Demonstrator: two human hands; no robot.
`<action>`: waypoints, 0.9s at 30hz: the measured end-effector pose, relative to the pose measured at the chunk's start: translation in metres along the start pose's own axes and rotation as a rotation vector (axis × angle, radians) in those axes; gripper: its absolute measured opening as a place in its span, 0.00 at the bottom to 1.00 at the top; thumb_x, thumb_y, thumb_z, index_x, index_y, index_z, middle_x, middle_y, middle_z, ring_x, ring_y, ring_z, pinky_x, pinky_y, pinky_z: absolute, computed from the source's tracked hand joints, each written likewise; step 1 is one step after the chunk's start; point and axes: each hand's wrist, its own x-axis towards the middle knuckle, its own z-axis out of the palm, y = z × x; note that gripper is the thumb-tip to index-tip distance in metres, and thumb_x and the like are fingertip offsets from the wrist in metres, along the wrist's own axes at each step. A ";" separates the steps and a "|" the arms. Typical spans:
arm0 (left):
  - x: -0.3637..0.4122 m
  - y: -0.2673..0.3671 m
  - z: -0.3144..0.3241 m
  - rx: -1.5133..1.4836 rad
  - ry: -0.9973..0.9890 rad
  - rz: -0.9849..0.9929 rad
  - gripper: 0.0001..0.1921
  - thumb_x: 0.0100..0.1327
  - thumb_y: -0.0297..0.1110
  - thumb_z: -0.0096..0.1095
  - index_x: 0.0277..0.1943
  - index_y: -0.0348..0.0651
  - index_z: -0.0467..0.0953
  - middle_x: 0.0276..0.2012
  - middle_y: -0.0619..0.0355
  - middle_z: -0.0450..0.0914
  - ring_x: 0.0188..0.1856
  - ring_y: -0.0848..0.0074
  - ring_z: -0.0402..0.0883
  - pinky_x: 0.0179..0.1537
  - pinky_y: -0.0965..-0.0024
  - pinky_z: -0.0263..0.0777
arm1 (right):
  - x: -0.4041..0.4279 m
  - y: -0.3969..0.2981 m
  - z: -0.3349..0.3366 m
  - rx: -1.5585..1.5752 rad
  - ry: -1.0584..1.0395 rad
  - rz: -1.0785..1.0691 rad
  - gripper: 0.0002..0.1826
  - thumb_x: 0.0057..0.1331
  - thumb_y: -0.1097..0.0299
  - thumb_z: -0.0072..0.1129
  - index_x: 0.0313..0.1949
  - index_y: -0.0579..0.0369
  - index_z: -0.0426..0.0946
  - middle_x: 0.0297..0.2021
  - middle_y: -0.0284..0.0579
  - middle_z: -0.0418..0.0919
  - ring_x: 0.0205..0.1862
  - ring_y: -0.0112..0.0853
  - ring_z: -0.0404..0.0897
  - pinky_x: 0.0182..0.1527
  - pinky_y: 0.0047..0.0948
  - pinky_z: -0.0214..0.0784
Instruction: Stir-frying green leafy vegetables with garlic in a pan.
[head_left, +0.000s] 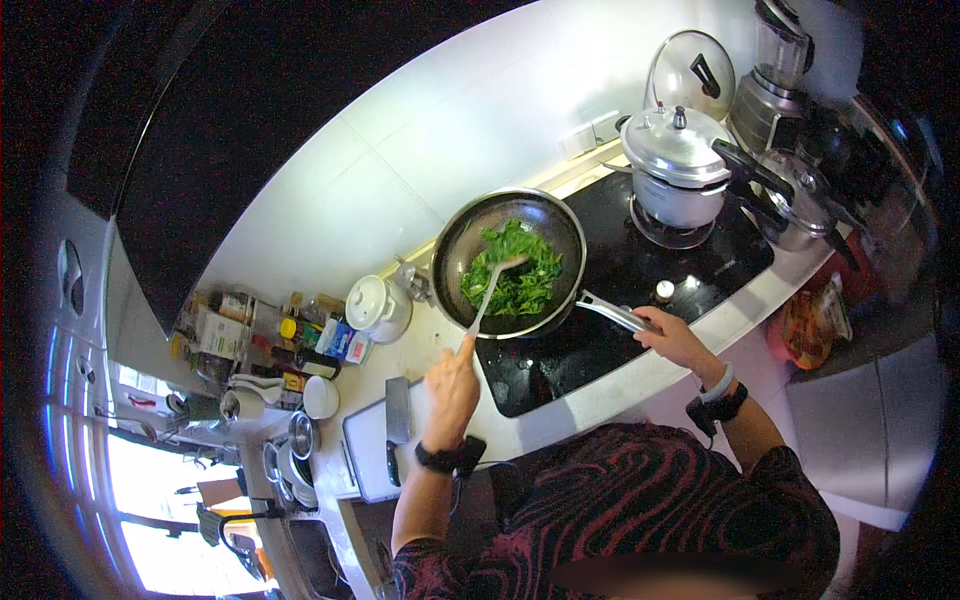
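My left hand (451, 386) is closed around the handle of a metal spatula (493, 294), whose head rests among chopped leafy greens (517, 281). These greens lie in a dark-lined wok (457, 240) with a steel rim, standing over the left part of a black glass cooktop (551, 371). My right hand (666, 336) grips the wok's metal handle (619, 313) on the right side. Both wrists carry black bands, and the right one also has a pale ring. The spatula's tip is partly hidden by the leaves.
A lidded pressure cooker (675, 161) stands on the back right burner, its black handle pointing right. Beyond are a glass lid (686, 75), a blender (772, 97) and another pot (799, 199). At left are a white lidded pot (379, 309), cleaver (397, 409) and cutting board (364, 442).
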 end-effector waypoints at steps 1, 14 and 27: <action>0.005 0.005 0.010 -0.011 0.028 0.016 0.19 0.56 0.26 0.49 0.51 0.52 0.70 0.27 0.49 0.75 0.25 0.59 0.78 0.25 0.61 0.71 | 0.001 -0.001 0.001 0.036 -0.003 0.022 0.23 0.57 0.71 0.55 0.54 0.55 0.67 0.31 0.36 0.73 0.29 0.22 0.70 0.32 0.21 0.63; 0.008 0.012 -0.018 -0.097 -0.059 -0.060 0.15 0.62 0.35 0.48 0.51 0.60 0.73 0.26 0.48 0.75 0.28 0.57 0.78 0.30 0.57 0.70 | -0.001 0.002 -0.005 -0.030 -0.016 0.061 0.23 0.57 0.65 0.57 0.52 0.54 0.67 0.35 0.45 0.76 0.35 0.31 0.76 0.39 0.29 0.68; 0.003 0.029 -0.058 -0.069 -0.091 -0.026 0.13 0.60 0.33 0.51 0.48 0.56 0.74 0.27 0.48 0.76 0.28 0.58 0.78 0.29 0.58 0.70 | 0.002 0.018 -0.005 -0.022 0.015 -0.025 0.23 0.57 0.65 0.57 0.53 0.53 0.66 0.34 0.49 0.77 0.34 0.33 0.77 0.38 0.31 0.67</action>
